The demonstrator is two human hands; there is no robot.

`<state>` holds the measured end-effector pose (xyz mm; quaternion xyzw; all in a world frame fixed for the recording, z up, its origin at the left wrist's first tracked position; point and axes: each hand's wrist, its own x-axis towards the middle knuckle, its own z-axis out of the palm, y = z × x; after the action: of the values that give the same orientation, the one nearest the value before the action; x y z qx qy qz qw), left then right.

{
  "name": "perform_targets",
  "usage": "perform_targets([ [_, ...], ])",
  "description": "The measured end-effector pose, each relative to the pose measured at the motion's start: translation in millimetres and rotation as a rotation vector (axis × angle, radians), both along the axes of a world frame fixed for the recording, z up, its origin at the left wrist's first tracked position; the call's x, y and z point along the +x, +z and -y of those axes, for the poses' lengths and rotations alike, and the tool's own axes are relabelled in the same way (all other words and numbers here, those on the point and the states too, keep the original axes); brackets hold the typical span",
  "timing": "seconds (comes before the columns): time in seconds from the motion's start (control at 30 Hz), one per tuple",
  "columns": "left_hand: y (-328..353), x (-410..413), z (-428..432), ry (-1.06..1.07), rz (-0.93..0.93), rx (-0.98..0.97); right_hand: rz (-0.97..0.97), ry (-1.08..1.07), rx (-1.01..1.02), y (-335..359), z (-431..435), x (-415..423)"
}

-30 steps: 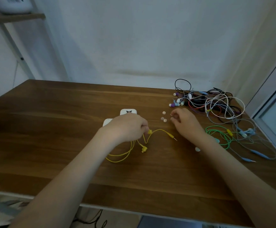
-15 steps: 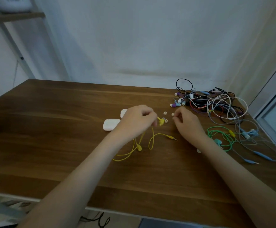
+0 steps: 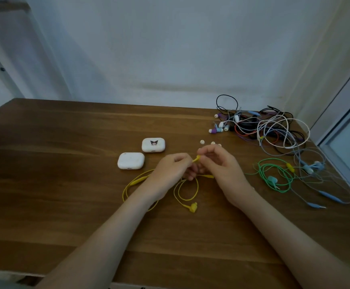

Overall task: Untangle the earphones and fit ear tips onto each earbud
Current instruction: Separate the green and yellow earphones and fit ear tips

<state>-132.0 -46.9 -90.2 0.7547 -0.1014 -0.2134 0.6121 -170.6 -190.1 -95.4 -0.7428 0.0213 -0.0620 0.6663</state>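
Head view, read left to right. Two rounded white cases lay on the wood-grain counter (image 3: 44, 163): a plain, glossy case (image 3: 131, 161) and, just behind it, a printed case (image 3: 153, 145) bearing a dark cartoon mark. The thin, rubbery cable of the yellow earphones (image 3: 128, 185) lay in loose loops on the counter, passing under the left forearm.

The left hand (image 3: 169, 173) had its fingers (image 3: 181, 161) curled, pinching the stem of the held earbud (image 3: 197, 158) just above the counter. The free earbud (image 3: 193, 207), small and blocky, lay on the wood near the person.

The right hand (image 3: 222, 163) met the held earbud from the other side, thumb and forefinger closed on its nozzle end. Whether an ear tip sat between them could not be told.

The step appeared to be seating a tip. It would go best with the stem held steady, the soft tip centred on the nozzle, and a short push with a twist until the collar gripped.

Spare ear tips (image 3: 202, 141), pale, small and dome-shaped, lay just beyond the right hand. Further right sat a tangled pile (image 3: 274, 128) of white, black, red and purple cords, with green earphones (image 3: 274, 178) and blue-grey earphones (image 3: 313, 167) nearer the person.
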Motion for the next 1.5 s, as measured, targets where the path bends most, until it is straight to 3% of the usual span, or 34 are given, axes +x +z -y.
perform_targets([
  [0.17,-1.5,1.6,0.6,-0.096,0.05,0.09,0.049,0.024,-0.092,-3.0,1.0,2.2],
  [0.37,-5.6,2.8,1.4,-0.051,0.235,0.171,0.058,-0.035,-0.101,-4.6,4.4,3.4],
  [0.57,-5.9,1.2,0.2,-0.053,0.177,0.052,-0.026,-0.105,0.125,-5.5,5.0,4.0],
  [0.97,-7.6,3.1,-0.6,-0.022,-0.024,-0.232,-0.108,0.021,0.213,-3.5,8.6,4.7],
  [1.5,-11.4,6.3,-1.6,-0.023,-0.079,-0.275,-0.14,0.119,0.297,-2.1,12.4,4.7],
])
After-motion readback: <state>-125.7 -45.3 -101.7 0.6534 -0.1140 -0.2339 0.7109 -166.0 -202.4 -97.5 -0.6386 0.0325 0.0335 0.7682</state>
